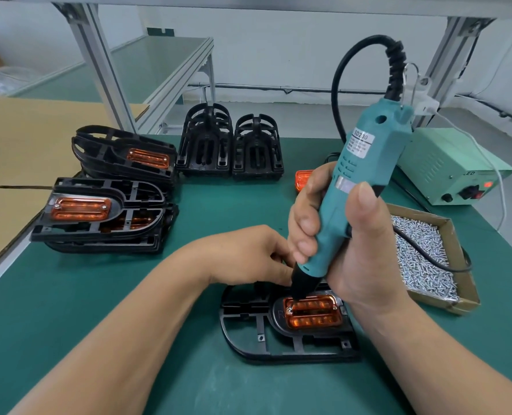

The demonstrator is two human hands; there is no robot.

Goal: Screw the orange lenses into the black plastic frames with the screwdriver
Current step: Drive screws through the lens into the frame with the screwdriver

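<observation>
A black plastic frame (257, 333) lies flat on the green mat in front of me, with an orange lens (313, 313) seated in its right half. My right hand (347, 244) grips a teal electric screwdriver (353, 187) almost upright, its black tip down on the screw at the lens's left end. My left hand (248, 256) rests at the frame's far edge, its fingers closed against the frame beside the screwdriver tip; the fingertips are partly hidden behind the tool.
Two stacks of frames with orange lenses (98, 211) (122, 157) sit at the left. Two stacks of bare black frames (230, 145) stand at the back. A loose orange lens (302, 179), a cardboard tray of screws (422, 259) and a green power supply (449, 169) are at the right.
</observation>
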